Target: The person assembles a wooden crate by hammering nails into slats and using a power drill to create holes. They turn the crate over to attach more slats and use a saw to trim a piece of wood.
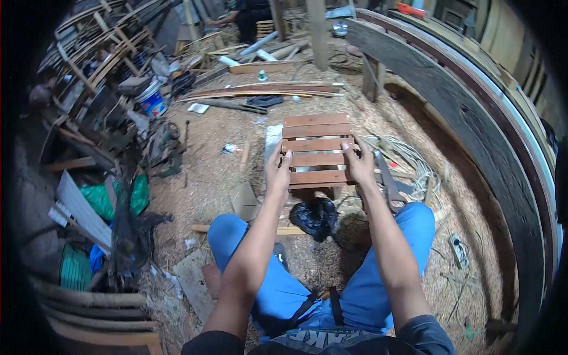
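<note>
Head view: slatted wooden rack (318, 160) sits at 12 o'clock, slats (316, 144) running 9-to-3; left hand (277, 173) pinches its 9 o'clock edge, right hand (361, 167) its 3 o'clock edge, equally near.

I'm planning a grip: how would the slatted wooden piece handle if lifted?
The slatted wooden piece is probably stiff, being made of straight slats. Gaps between them suggest it's fairly light for its size. Flat-topped, it probably won't roll.
</note>
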The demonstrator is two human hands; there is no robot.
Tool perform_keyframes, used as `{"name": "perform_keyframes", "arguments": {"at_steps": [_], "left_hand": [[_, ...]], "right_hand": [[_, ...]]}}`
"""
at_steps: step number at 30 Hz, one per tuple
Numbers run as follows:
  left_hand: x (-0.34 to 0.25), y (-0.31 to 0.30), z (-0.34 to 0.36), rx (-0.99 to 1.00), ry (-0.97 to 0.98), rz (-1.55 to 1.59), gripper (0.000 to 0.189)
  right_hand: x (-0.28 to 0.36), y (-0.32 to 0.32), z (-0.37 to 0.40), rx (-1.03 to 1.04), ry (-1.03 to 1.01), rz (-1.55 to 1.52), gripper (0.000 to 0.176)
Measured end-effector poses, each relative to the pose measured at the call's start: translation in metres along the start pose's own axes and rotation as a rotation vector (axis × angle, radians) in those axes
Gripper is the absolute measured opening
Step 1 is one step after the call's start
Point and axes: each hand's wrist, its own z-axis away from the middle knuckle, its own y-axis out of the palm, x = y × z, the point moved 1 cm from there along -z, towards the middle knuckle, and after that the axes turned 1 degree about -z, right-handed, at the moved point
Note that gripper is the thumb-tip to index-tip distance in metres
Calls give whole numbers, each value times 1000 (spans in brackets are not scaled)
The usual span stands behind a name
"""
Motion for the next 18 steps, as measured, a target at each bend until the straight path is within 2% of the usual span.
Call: {"name": "perform_keyframes", "arguments": {"at_steps": [2,6,8,12,15,17,18], "left_hand": [[-10,-27,-6,-44,-80,-32,50],[-5,-61,-19,-90,-69,-82,52],[10,-73,-30,-95,-83,-45,51],[23,-81,-44,-147,-113,-88,46],[35,-89,-52,-182,-123,-116,43],[37,-92,-55,-199,-137,-104,42],[37,-91,-55,-223,-52,-256,42]], "right_hand": [[8,33,4,101,197,-57,51],[-39,76,0,145,193,-64,44],[-62,85,-8,144,181,31,43],[-47,95,-12,150,219,57,42],[-57,106,-17,173,306,-43,42],[-60,107,-19,173,296,0,44],[-56,107,-19,162,280,40,45]]}}
